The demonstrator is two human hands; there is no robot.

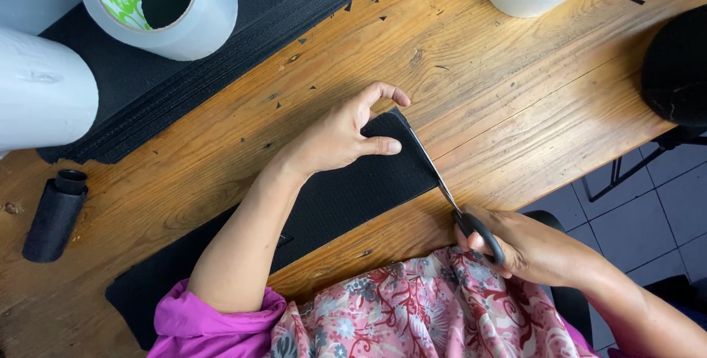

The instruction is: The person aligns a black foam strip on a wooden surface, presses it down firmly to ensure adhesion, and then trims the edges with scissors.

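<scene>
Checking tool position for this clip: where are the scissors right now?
In the head view, the scissors are right of centre, handles in the right hand near the table edge, blades along the black strip held by the left hand.

Tape rolls point(163, 4) behind strip point(353, 188) (on table point(515, 100))
</scene>
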